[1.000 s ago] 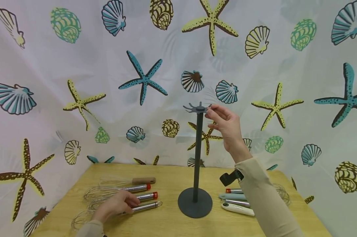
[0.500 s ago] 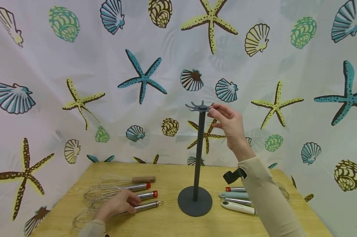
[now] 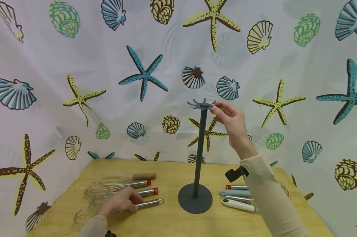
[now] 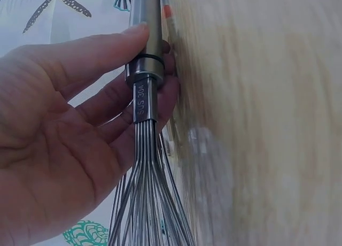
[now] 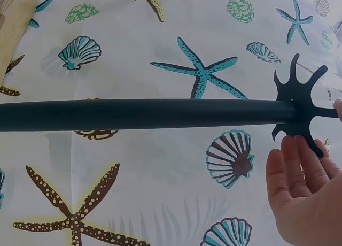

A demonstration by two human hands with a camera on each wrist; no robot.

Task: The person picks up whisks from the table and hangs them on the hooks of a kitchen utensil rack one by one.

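Find stand (image 3: 200,148) on table (image 3: 166,225), near mid-width, with curtain (image 3: 107,108) behind and at both sides. Note 4 whisks (image 3: 139,184) left of stand, ranged back to front, handle ends toward stand. Record 4 utensils (image 3: 235,193) right of stand, likewise ranged, partly hidden behind right sleeve (image 3: 271,197). Locate left hand (image 3: 120,200) on frontmost whisk (image 3: 149,203), right hand (image 3: 234,123) at right edge of stand's top, well above table.

Dark grey stand (image 3: 200,151), silvery whisk (image 4: 145,99)
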